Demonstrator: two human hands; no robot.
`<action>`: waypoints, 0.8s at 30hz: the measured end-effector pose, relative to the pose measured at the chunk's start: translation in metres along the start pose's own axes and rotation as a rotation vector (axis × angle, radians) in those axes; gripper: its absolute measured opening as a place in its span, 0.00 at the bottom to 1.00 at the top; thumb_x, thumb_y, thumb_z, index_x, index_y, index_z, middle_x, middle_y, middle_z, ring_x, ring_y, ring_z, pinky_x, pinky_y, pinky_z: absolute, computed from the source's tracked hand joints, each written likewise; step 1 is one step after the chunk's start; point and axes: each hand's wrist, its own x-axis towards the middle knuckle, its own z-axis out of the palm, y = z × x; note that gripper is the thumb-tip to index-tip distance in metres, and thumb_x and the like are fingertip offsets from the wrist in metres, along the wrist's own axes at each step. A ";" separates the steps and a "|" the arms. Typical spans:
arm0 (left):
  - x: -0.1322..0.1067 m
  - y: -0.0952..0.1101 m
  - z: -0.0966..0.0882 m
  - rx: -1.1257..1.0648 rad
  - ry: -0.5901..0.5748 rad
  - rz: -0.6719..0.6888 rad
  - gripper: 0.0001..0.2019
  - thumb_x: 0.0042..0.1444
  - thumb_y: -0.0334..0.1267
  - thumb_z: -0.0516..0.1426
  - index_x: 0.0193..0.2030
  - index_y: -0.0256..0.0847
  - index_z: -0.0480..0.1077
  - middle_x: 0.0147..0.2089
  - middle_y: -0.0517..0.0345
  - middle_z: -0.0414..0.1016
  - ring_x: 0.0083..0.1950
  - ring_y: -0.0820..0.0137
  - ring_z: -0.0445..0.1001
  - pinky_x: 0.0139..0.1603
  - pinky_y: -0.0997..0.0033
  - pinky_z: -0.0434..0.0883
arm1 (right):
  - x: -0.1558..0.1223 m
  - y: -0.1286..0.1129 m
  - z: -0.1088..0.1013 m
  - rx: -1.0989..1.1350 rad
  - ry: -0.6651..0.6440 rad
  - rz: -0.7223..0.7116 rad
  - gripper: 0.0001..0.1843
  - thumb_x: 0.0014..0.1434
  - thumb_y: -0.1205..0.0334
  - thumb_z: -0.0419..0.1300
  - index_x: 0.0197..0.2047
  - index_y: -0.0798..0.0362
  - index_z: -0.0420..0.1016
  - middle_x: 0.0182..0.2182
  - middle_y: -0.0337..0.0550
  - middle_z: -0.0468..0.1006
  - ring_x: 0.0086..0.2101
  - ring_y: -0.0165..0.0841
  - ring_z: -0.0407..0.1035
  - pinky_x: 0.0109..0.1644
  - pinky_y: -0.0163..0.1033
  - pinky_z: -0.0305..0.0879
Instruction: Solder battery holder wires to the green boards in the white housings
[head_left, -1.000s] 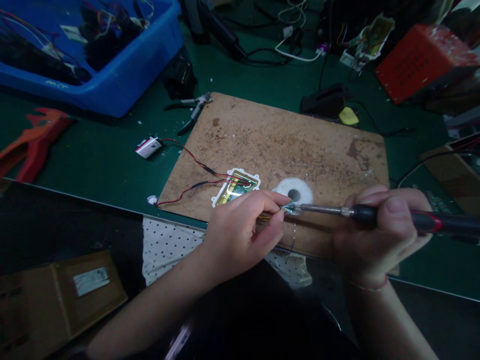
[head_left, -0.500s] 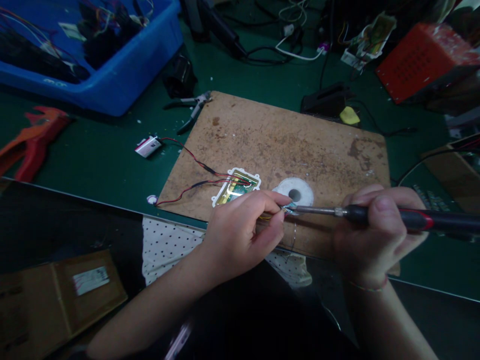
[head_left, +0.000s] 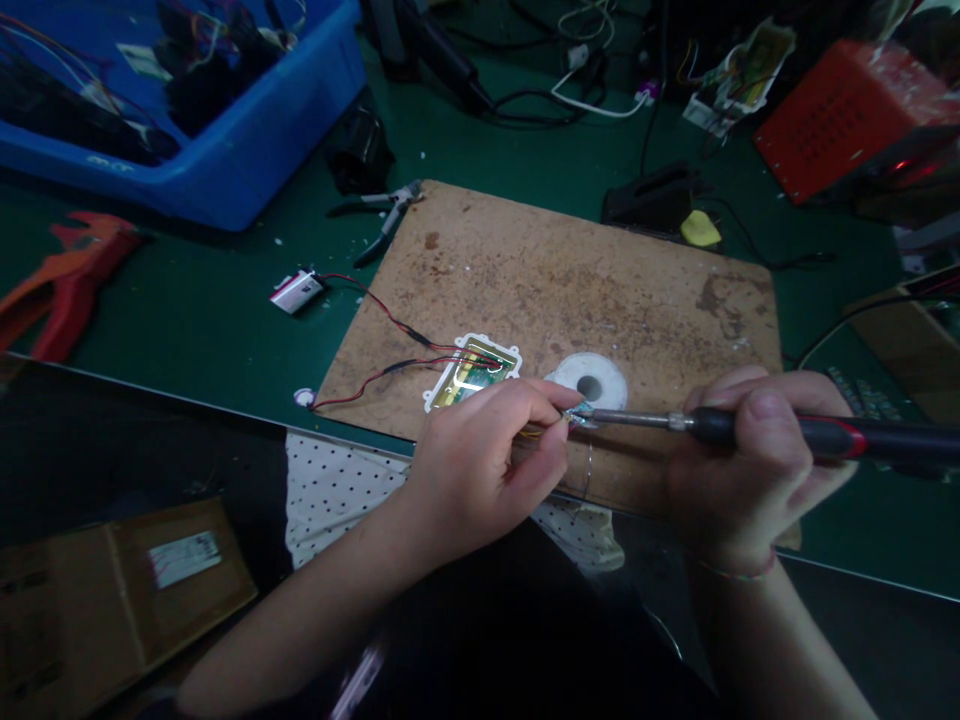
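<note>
My left hand pinches a tiny part with thin wires at its fingertips, over the near edge of a brown board. My right hand grips a soldering iron with a black and red handle; its metal tip touches the pinched part. A small circuit board in a white frame lies just behind my left hand, with red and black wires running to a small battery. A white solder spool lies flat beside the iron's tip.
A blue bin of wires stands at the back left. Pliers lie by the board's far left corner. An orange tool lies at the left, a red box at the back right, a cardboard box at the lower left.
The soldering iron has slid slightly to the left, toward the pinched part. My left hand has stayed where it was.
</note>
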 end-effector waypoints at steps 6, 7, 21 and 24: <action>0.000 0.001 0.000 0.005 -0.006 -0.011 0.05 0.64 0.30 0.60 0.38 0.42 0.69 0.51 0.58 0.86 0.34 0.74 0.80 0.43 0.70 0.79 | 0.000 -0.006 -0.008 -0.032 -0.103 0.059 0.13 0.59 0.57 0.63 0.25 0.50 0.71 0.20 0.34 0.68 0.21 0.28 0.62 0.26 0.39 0.53; 0.000 0.001 0.000 0.005 -0.006 -0.013 0.05 0.64 0.30 0.60 0.38 0.42 0.69 0.51 0.58 0.86 0.33 0.74 0.80 0.43 0.70 0.79 | 0.000 -0.007 -0.010 -0.031 -0.121 0.066 0.12 0.60 0.57 0.63 0.26 0.50 0.72 0.21 0.34 0.69 0.22 0.29 0.62 0.27 0.39 0.54; 0.001 0.000 0.000 -0.002 0.001 0.001 0.06 0.63 0.29 0.61 0.37 0.42 0.69 0.50 0.60 0.86 0.35 0.75 0.81 0.43 0.71 0.79 | 0.002 -0.003 -0.001 0.069 0.013 -0.010 0.10 0.57 0.61 0.59 0.25 0.49 0.66 0.19 0.32 0.60 0.20 0.28 0.58 0.22 0.37 0.49; 0.001 0.001 0.000 -0.002 0.001 0.003 0.06 0.63 0.29 0.60 0.37 0.42 0.69 0.50 0.58 0.86 0.35 0.74 0.81 0.42 0.71 0.79 | 0.003 0.000 0.000 0.095 0.059 0.016 0.10 0.56 0.61 0.58 0.24 0.49 0.65 0.20 0.32 0.57 0.19 0.27 0.56 0.21 0.37 0.48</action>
